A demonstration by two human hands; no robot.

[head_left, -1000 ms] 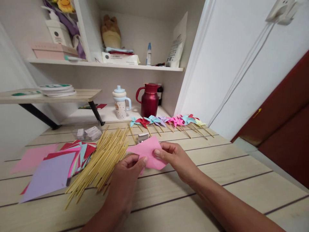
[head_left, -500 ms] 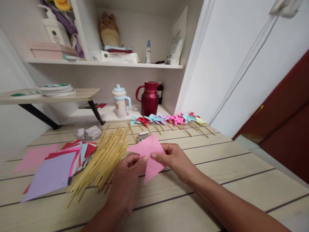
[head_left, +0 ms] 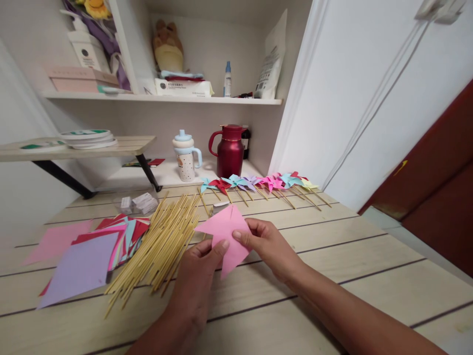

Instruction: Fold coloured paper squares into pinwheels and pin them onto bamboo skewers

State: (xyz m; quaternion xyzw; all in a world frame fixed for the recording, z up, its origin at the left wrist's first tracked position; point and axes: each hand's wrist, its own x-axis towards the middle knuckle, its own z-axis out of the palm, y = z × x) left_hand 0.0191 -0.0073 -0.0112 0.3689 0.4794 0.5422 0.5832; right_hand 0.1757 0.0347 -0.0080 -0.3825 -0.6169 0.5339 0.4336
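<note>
Both hands on one pink paper square point(head_left: 225, 234), held just above the wooden tabletop point(head_left: 332, 276), front centre. Left hand point(head_left: 201, 271) pinches the sheet's left-lower edge, thumb on top, fingers curled under. Right hand point(head_left: 268, 244) pinches the right side, thumb tip on the pink face, other fingers bent behind. Neither hand is open; both are closed around the paper only. The sheet sits corner-up like a diamond, with a crease or cut line visible near its top corner; can't tell which.

Just left of the left hand: loose pile of bamboo sticks point(head_left: 162, 241), fanned diagonally, lying flat on the table. Further left: stack of coloured paper squares point(head_left: 121, 234), red, pink and teal, with a lilac sheet point(head_left: 83, 266) on top at the front and a pink sheet point(head_left: 59, 239) off to the far left.

Behind the held paper: small whitish object point(head_left: 220, 205), mostly hidden, type unclear. Behind that: row of finished paper pinwheels point(head_left: 258, 183) on sticks, mixed colours, lying along the table's back edge. A clear box with small white packets point(head_left: 138, 202) sits behind the stick pile.

Back ledge: red thermos jug point(head_left: 229, 150), pale sippy cup with blue lid point(head_left: 185, 155). Shelf above holds a tissue pack point(head_left: 184, 88), a small blue-capped bottle point(head_left: 227, 79) and a plush toy point(head_left: 168, 47).
</note>
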